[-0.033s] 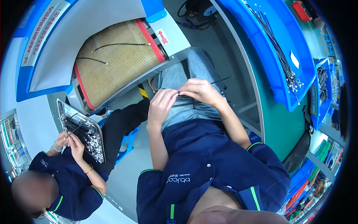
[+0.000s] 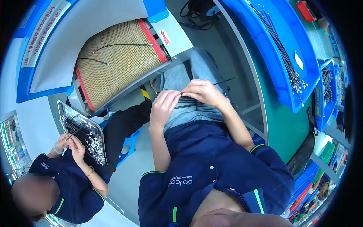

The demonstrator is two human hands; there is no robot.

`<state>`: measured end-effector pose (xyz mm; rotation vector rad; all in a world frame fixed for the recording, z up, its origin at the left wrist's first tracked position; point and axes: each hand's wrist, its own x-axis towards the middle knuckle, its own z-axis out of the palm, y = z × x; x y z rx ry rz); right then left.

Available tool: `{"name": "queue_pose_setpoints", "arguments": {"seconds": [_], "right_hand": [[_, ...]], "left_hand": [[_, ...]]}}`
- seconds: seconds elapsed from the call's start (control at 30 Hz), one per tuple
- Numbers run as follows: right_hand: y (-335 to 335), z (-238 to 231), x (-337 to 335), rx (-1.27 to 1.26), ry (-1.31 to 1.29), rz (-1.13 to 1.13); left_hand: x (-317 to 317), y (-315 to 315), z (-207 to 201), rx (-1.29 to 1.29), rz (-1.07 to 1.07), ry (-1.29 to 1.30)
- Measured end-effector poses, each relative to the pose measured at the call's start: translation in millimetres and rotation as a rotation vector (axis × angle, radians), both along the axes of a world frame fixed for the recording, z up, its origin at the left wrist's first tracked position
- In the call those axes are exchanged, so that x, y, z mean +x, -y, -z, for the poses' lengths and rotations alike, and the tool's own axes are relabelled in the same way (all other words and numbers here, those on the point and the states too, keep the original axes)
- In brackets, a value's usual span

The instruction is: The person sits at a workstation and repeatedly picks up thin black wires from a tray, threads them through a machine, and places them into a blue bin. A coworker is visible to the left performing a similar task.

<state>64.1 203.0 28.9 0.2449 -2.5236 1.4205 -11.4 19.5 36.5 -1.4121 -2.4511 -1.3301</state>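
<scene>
Above my lap, my left hand and my right hand meet with fingertips pinched on one thin black cable. One length of it sticks out past my right hand, up and to the right. The part between the fingertips is mostly hidden. More dark cables lie across my thighs just below the hands. On the mesh conveyor belt ahead to the left, two short black cables with small pale ends lie apart from each other.
At left a co-worker handles a cable over a metal tray of black cables with white ends. A long blue bin of black cables stands on the green table at right. Smaller blue bins sit beyond it.
</scene>
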Motion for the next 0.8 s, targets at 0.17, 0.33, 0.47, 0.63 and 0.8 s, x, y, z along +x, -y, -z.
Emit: {"name": "queue_pose_setpoints", "arguments": {"seconds": [0.17,0.33,0.47,0.63,0.8], "right_hand": [[-0.6,4.4,0.9,-0.034,-0.016,-0.019],[-8.6,-1.1,3.1,-0.063,-0.032,0.004],[-10.0,-3.1,2.8,-0.078,-0.014,0.023],[-12.2,-3.5,3.8,-0.067,0.004,0.006],[-18.9,-5.0,6.3,-0.036,0.003,-0.009]], "left_hand": [[2.8,-0.3,2.3,0.000,-0.009,0.048],[2.6,4.9,4.4,0.015,-0.047,0.093],[3.2,0.1,5.6,0.050,-0.053,0.043],[2.6,-0.6,6.2,0.060,-0.042,0.010],[-4.0,16.0,4.4,-0.007,-0.112,0.024]]}}
